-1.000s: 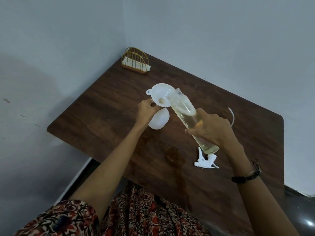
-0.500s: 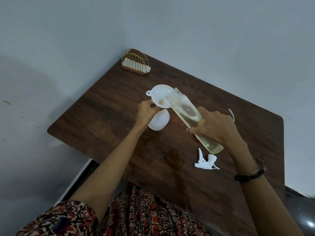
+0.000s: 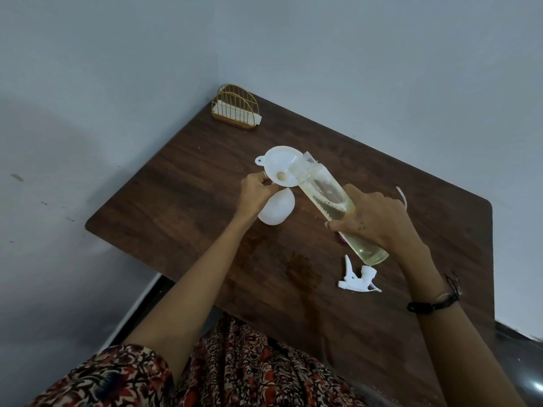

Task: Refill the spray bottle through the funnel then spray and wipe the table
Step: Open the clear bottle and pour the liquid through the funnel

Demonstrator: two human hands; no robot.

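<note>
A white funnel (image 3: 277,165) sits in the neck of the white spray bottle (image 3: 277,212), which stands on the dark wooden table (image 3: 182,201). My left hand (image 3: 254,193) pinches the funnel at its near rim. My right hand (image 3: 374,223) grips a clear refill bottle (image 3: 323,198) of pale yellow liquid. The refill bottle is tilted, with its open mouth resting over the funnel's right rim. The white trigger spray head (image 3: 357,279) lies loose on the table below the refill bottle's base. Its thin white tube (image 3: 402,196) shows behind my right hand.
A gold wire napkin holder (image 3: 235,113) with white napkins stands at the table's far corner against the wall. A wet-looking stain (image 3: 301,270) marks the wood near me. Table edges run close on the left and near sides.
The refill bottle's base and my right hand have shifted slightly right, while its mouth stays at the funnel. My left hand has not moved.
</note>
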